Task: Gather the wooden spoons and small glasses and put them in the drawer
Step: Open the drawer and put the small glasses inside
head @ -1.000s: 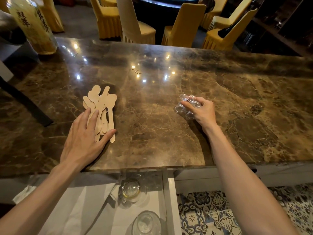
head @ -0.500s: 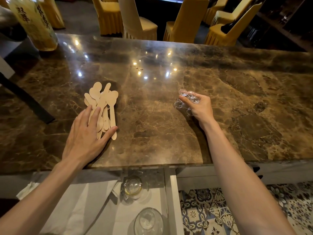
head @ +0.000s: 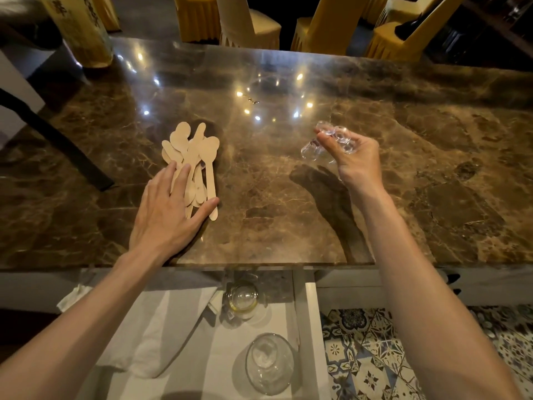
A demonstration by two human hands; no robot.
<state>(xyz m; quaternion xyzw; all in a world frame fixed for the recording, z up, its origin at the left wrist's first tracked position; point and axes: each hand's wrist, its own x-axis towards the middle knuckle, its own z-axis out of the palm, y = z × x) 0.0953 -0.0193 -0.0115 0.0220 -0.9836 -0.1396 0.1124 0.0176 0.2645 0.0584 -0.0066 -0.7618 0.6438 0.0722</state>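
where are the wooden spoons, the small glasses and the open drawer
wooden spoons (head: 210, 145): head view, on the bowl of the rightmost spoon
small glasses (head: 338, 133): head view, on a rim in the cluster
drawer (head: 311, 327): head view, on its white right wall

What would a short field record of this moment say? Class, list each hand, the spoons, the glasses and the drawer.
left hand: flat, fingers resting on the wooden spoons
right hand: grips the small glasses, lifted off the marble counter
wooden spoons: loose pile on the counter, bowls pointing away
drawer: open below the counter edge
in drawer: white cloth, two glass vessels
task state: nothing yet placed in drawer
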